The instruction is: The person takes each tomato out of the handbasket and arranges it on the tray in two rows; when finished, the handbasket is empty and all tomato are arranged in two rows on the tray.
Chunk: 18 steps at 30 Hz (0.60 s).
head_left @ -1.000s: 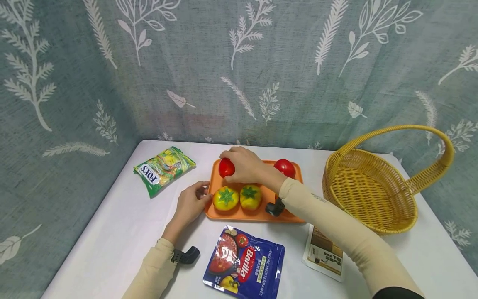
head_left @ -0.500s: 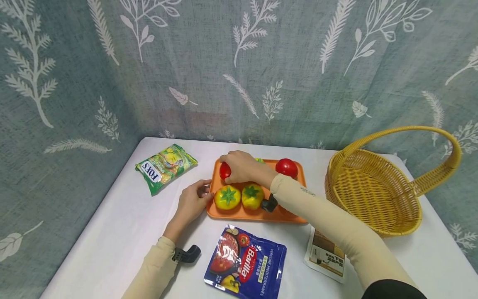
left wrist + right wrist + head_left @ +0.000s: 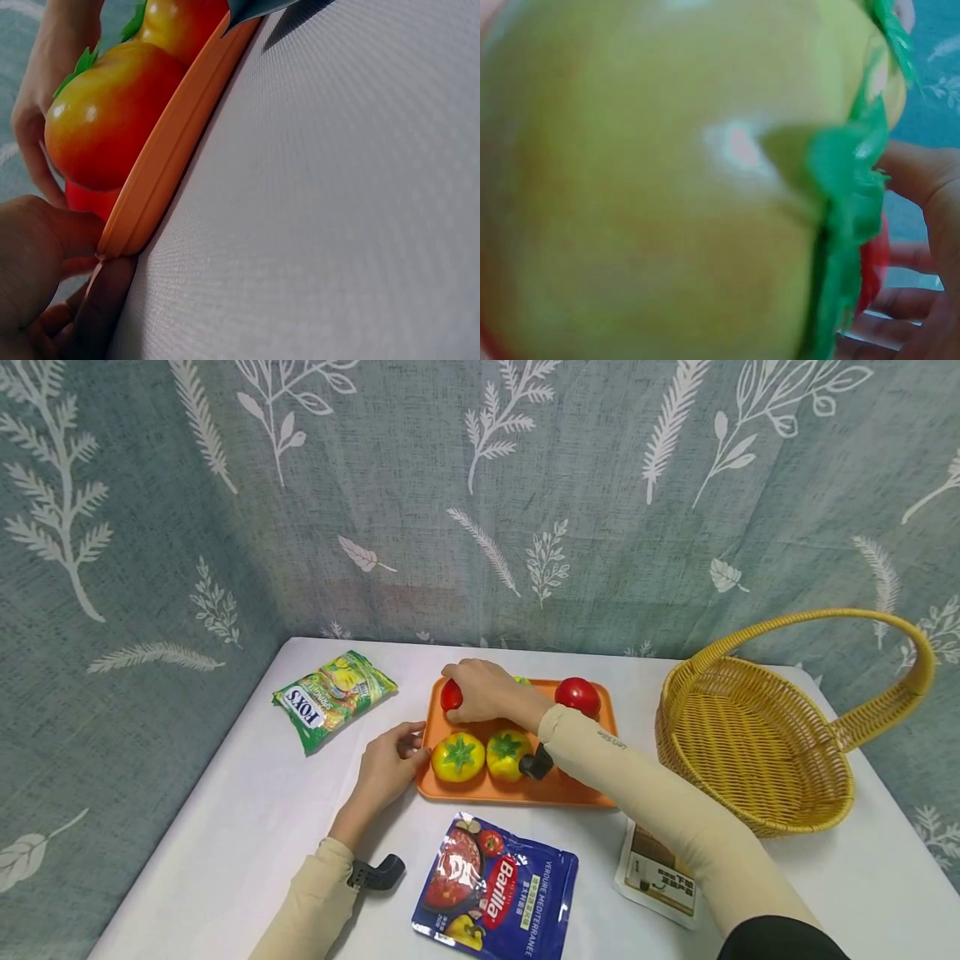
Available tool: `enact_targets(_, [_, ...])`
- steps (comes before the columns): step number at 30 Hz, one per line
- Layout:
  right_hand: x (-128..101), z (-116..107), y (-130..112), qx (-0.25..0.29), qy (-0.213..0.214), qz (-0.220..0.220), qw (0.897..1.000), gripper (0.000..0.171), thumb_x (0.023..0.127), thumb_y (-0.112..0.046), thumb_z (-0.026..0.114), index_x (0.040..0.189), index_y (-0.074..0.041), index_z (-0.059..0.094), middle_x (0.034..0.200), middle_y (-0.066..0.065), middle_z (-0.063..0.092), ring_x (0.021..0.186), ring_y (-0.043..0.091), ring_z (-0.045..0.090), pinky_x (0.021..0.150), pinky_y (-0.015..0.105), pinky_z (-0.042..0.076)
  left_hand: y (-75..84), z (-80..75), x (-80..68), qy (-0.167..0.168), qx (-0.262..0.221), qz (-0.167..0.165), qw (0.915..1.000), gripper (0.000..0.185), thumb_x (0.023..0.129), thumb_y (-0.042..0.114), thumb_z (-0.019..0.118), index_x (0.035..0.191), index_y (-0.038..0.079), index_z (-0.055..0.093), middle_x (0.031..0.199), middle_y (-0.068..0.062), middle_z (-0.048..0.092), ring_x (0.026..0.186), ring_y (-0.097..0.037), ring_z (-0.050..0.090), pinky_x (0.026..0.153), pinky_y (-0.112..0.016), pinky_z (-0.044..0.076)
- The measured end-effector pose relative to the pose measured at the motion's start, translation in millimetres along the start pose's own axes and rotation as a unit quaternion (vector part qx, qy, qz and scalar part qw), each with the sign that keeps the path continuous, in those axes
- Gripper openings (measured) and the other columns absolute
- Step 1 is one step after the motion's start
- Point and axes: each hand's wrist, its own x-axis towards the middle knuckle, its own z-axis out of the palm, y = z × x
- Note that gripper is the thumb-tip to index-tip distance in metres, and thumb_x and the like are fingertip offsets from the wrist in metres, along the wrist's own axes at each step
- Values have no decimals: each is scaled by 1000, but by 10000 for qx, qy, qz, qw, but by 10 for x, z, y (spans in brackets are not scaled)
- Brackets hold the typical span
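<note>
My right hand (image 3: 487, 693) grips a red tomato (image 3: 452, 695) at the back left corner of the orange tray (image 3: 517, 801). In the right wrist view its fingers (image 3: 911, 304) curve about the red tomato, behind a large yellow tomato with green leaves. My left hand (image 3: 386, 766) pinches the tray's left rim; the left wrist view shows the thumb (image 3: 71, 232) at the rim's top and fingers beneath. Two yellow-red tomatoes, one (image 3: 458, 757) at the left and another (image 3: 506, 755) beside it, lie along the tray's front. Another red tomato (image 3: 577, 696) sits back right.
A yellow wicker basket (image 3: 678, 727) with a tall handle stands right of the tray. A green snack bag (image 3: 335, 700) lies back left. In front are a blue sauce pouch (image 3: 498, 889) and a brown-white packet (image 3: 656, 881), partly under the right sleeve. A patterned curtain hangs behind.
My right hand has shifted slightly left over the tray with the red tomato, and a bit of green shows behind it. My left hand stays at the tray rim.
</note>
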Motion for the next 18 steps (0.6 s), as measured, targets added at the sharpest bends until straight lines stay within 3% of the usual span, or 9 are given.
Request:
enact_targets(6, [-101, -110, 56, 414, 242, 44, 9988, 72, 85, -41, 74, 144, -7, 51, 135, 11, 59, 116, 25, 58, 98, 39, 49, 11, 28, 2, -36, 5, 40, 10000, 40, 86, 12, 74, 125, 6, 68, 93, -3, 69, 79, -15, 63, 73, -32, 49])
enact_targets(11, [-306, -229, 109, 741, 777, 207, 9940, 70, 87, -41, 71, 145, -8, 51, 144, 10, 53, 133, 28, 47, 110, 46, 38, 14, 17, 27, -113, -16, 111, 9999, 40, 87, 13, 74, 125, 6, 67, 93, -4, 68, 79, -16, 63, 73, -32, 49])
enact_targets(18, [-770, -314, 58, 834, 1301, 73, 9880, 62, 91, -38, 71, 144, -10, 53, 145, 12, 51, 135, 32, 44, 109, 51, 38, -31, -117, 53, -434, -331, -65, 9985, 40, 90, 11, 71, 128, 2, 63, 99, -9, 68, 85, -20, 65, 69, -28, 55])
